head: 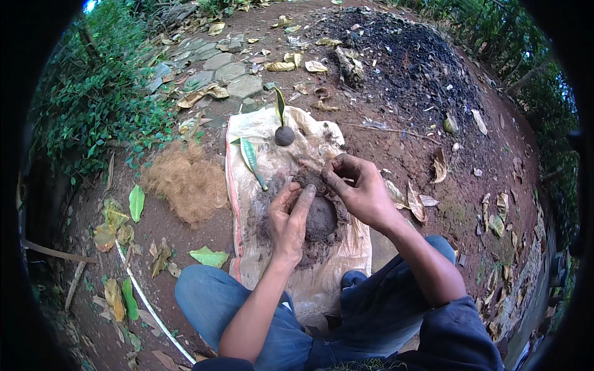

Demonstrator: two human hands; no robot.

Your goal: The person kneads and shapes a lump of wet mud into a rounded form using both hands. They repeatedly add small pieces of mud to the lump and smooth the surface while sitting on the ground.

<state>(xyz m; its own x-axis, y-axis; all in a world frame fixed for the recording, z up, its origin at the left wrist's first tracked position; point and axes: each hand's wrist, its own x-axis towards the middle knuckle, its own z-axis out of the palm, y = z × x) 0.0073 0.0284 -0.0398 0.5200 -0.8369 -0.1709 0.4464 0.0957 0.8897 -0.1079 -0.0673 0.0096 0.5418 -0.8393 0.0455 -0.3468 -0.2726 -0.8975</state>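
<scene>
My left hand [288, 220] has its thumb and fingertips at the lower left of a dark, shaggy clump of soil and fibre [310, 177]. From the other side my right hand [364, 190] pinches the clump's right edge between thumb and fingers. Just below them sits a round dark mass of soil [321, 222], perhaps in a bowl, with loose soil about it. Farther up the pale woven sack [301, 287], a dark soil ball [284, 136] carries an upright snake plant leaf [280, 106]. A second variegated leaf [251, 160] lies flat left of my hands.
Brown fibre [185, 183] is heaped left of the sack. Flat paving stones [245, 86] and a blackened ash patch [408, 60] lie beyond. A white pipe or cord [151, 303] runs along the ground at lower left. Dry leaves are scattered around; shrubs [97, 106] border the left.
</scene>
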